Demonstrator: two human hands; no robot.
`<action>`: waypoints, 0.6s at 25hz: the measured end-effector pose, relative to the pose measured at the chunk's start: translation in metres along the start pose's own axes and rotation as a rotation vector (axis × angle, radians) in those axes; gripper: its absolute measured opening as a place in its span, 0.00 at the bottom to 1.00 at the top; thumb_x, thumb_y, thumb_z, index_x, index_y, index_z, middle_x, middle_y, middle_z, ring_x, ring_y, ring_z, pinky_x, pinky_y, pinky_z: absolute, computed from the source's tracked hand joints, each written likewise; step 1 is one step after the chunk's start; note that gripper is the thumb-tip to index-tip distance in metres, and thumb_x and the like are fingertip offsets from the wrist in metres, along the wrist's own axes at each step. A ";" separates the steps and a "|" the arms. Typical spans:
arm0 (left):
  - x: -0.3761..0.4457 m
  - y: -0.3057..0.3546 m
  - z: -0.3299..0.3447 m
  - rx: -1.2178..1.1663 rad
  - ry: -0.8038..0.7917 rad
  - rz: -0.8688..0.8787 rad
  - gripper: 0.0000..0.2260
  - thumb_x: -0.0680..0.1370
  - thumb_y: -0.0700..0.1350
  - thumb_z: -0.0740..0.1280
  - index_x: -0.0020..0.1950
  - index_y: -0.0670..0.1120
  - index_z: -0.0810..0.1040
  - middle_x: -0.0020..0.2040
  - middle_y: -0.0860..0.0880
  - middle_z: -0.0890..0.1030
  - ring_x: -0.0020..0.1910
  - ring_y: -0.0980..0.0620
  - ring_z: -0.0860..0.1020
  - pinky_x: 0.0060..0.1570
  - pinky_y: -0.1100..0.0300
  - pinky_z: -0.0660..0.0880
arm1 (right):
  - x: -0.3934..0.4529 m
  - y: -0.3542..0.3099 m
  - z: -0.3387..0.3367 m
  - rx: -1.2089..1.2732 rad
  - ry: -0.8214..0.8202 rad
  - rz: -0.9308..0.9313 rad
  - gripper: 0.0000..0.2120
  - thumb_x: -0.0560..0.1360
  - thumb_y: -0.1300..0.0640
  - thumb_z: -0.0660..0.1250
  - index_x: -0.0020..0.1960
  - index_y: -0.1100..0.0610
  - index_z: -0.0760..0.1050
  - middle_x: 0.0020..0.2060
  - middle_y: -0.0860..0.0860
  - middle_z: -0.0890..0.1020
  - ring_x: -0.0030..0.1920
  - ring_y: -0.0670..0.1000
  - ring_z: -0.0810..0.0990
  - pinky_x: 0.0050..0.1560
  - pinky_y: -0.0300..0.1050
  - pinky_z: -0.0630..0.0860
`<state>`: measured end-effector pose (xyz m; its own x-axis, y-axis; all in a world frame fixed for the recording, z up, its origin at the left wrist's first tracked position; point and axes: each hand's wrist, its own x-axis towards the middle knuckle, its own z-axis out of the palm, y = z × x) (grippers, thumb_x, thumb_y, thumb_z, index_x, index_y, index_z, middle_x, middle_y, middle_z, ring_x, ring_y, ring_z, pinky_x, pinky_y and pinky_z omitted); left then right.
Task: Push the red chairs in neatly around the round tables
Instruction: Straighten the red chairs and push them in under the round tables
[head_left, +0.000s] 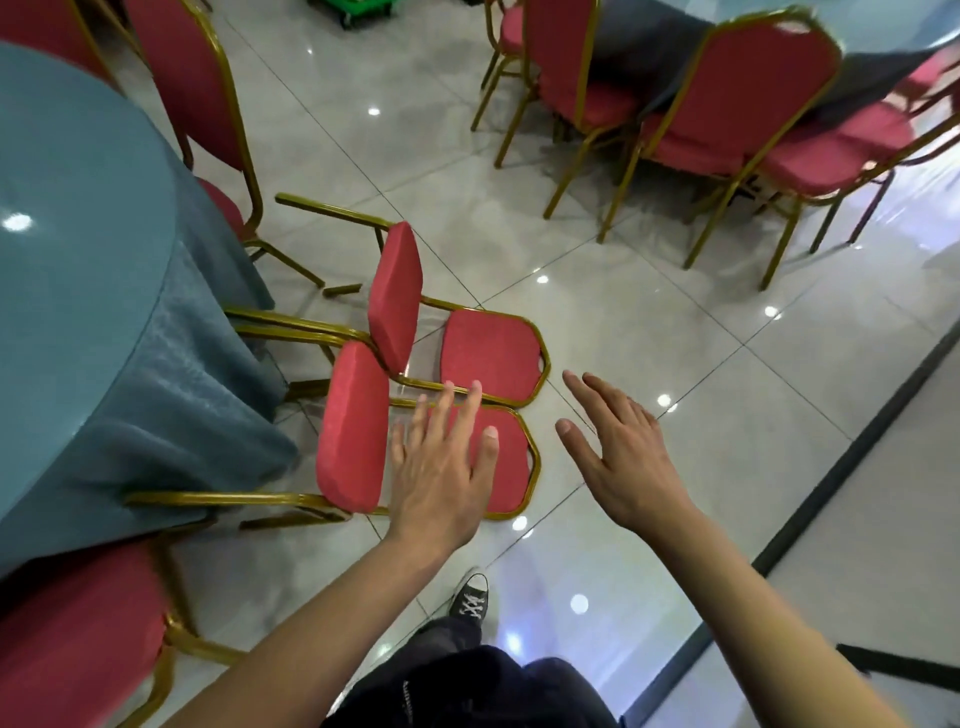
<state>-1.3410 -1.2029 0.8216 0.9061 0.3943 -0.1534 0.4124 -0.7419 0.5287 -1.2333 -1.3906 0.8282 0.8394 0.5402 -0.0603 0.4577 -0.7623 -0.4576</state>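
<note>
While a sneakered foot (471, 597) steps forward on the glossy tiled floor (649, 332), a person reaches both bare arms toward two red chairs lying tipped on their backs beside a round table draped in blue-grey cloth (104, 270). The left hand (441, 467), fingers straight and spread, hovers over the backrest of the nearer fallen chair (353, 431); whether it touches the padding cannot be told. The right hand (618, 452), fingers likewise extended and apart, holds nothing and hangs over bare floor just right of the chair tops, apparently poised to help lift. The second fallen chair (488, 358) lies just beyond, its gold legs pointing toward the table at left. Both likely need righting before they can be pushed in. Farther left, an upright chair (192, 78) stands at the cloth's edge, while across the aisle at far right several more red chairs (753, 88) crowd a second table.
</note>
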 end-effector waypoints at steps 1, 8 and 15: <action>0.011 0.006 0.002 0.005 -0.018 -0.006 0.32 0.78 0.67 0.35 0.82 0.62 0.47 0.83 0.54 0.50 0.82 0.51 0.44 0.79 0.45 0.41 | 0.010 0.007 -0.005 0.003 0.001 0.004 0.28 0.82 0.35 0.50 0.81 0.40 0.55 0.77 0.46 0.64 0.75 0.48 0.61 0.76 0.47 0.53; 0.076 0.051 0.024 0.011 0.044 -0.091 0.30 0.79 0.65 0.38 0.81 0.61 0.53 0.83 0.54 0.51 0.82 0.52 0.45 0.79 0.47 0.40 | 0.094 0.060 -0.029 -0.025 -0.055 -0.089 0.29 0.83 0.35 0.48 0.82 0.38 0.51 0.79 0.46 0.62 0.77 0.49 0.61 0.77 0.50 0.53; 0.131 0.103 0.056 -0.006 0.187 -0.311 0.32 0.79 0.66 0.35 0.82 0.61 0.52 0.83 0.54 0.53 0.81 0.50 0.48 0.79 0.46 0.42 | 0.201 0.120 -0.053 -0.001 -0.159 -0.313 0.27 0.85 0.41 0.54 0.82 0.40 0.54 0.78 0.47 0.63 0.77 0.50 0.62 0.76 0.49 0.56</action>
<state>-1.1751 -1.2579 0.8096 0.7040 0.6936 -0.1527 0.6646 -0.5675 0.4861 -0.9940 -1.3918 0.8079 0.6021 0.7965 -0.0549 0.6861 -0.5514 -0.4746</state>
